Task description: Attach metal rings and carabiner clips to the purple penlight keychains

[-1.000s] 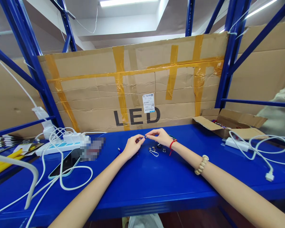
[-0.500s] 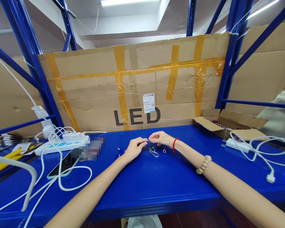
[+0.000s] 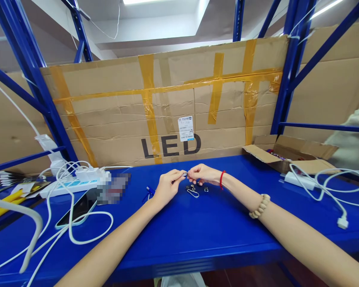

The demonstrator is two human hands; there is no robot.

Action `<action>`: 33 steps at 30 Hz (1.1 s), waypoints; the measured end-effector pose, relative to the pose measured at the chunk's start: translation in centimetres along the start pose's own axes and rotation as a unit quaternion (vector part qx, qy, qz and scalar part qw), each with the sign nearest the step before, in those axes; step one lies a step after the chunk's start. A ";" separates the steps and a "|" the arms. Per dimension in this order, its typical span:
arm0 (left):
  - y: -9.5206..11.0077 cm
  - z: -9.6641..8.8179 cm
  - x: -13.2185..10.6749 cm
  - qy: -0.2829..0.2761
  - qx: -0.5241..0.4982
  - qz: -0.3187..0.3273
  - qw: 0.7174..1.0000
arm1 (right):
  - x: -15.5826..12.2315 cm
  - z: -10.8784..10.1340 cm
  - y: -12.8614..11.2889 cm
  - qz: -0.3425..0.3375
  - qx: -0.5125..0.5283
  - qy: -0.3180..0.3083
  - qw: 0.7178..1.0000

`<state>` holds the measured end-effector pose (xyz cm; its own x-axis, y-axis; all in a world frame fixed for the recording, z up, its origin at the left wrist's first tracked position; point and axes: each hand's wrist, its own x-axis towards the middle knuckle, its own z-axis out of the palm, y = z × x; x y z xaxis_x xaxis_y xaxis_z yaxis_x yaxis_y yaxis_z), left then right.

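Observation:
My left hand [image 3: 166, 185] and my right hand [image 3: 204, 174] meet over the blue shelf top [image 3: 185, 227]. Both pinch one small metal part [image 3: 184, 174] between their fingertips. The part is too small to name. Just below the hands lie a few small metal bits [image 3: 192, 187] and a thin wire clasp [image 3: 193, 193] on the shelf. A small blue piece [image 3: 149, 191] lies left of my left hand. My right wrist wears a red string and a bead bracelet.
A phone [image 3: 77, 207] with white cables [image 3: 77, 223] and a white power strip [image 3: 68, 186] lie at the left. An open cardboard box [image 3: 290, 153] and a white charger cable [image 3: 332, 187] sit at the right. A taped cardboard sheet marked LED [image 3: 170, 107] stands behind.
The hands have drawn closer together, and both fingertips now close on the small part. The view has tipped slightly upward and to the right.

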<state>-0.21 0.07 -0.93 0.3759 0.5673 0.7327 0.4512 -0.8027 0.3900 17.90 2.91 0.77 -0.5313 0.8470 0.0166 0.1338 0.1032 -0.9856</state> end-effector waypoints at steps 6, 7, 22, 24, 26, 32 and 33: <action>-0.8 -0.3 0.1 -0.027 0.026 0.011 0.999 | 0.2 0.6 0.1 0.052 0.045 0.019 0.997; -0.9 -0.3 0.2 -0.023 0.022 0.000 0.999 | 0.3 0.7 0.1 0.056 0.052 0.023 0.997; -1.5 -0.1 0.9 -0.030 -0.047 -0.168 0.984 | 1.0 0.3 0.5 -0.227 -0.195 0.170 0.939; -1.5 -0.1 0.7 -0.060 -0.052 -0.156 0.985 | 0.9 0.3 0.5 -0.261 -0.266 0.164 0.913; -1.5 -0.1 0.6 -0.088 -0.060 -0.148 0.983 | 0.7 0.3 0.4 -0.267 -0.337 0.162 0.888; -1.2 -0.2 0.3 -0.146 -0.107 -0.162 0.970 | 0.4 0.1 0.3 -0.259 -0.408 0.166 0.860; -1.2 -0.3 0.3 -0.151 -0.113 -0.163 0.968 | 0.5 0.1 0.3 -0.262 -0.408 0.167 0.859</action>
<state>-0.88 1.15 -1.07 0.4793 0.7973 0.3668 0.4092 -0.5727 0.7103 17.65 3.31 0.44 -0.4458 0.6615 0.6030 0.5635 0.7308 -0.3852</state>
